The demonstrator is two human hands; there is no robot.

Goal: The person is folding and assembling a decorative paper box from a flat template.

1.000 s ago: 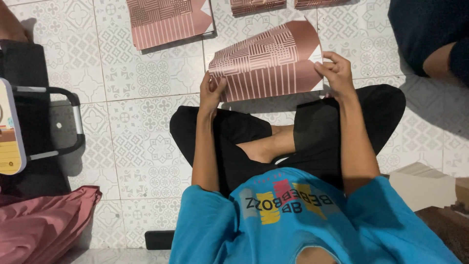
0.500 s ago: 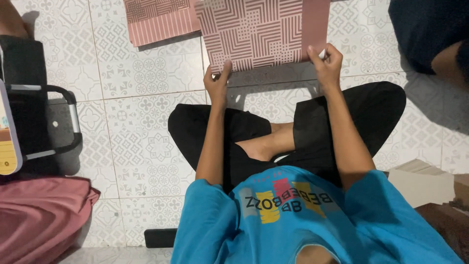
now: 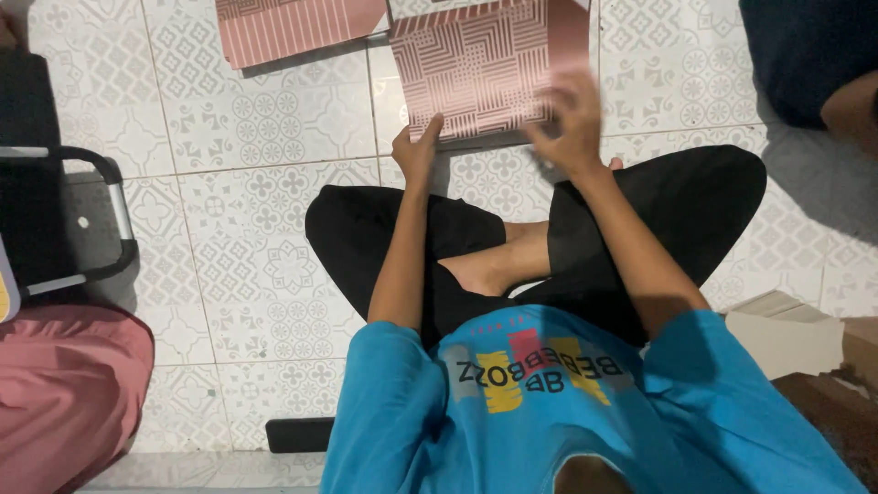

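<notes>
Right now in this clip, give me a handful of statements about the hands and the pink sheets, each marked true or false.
1. The left hand touches the lower left edge of the pink patterned cardboard sheet. True.
2. The right hand rests on the person's knee. False: it is raised over the sheet's lower right part, blurred.
3. A second pink striped sheet lies on the tiled floor to the left of the first. True.
4. The person stands at a table. False: they sit cross-legged on the floor.
5. A black handle shows at the left edge. True.
</notes>
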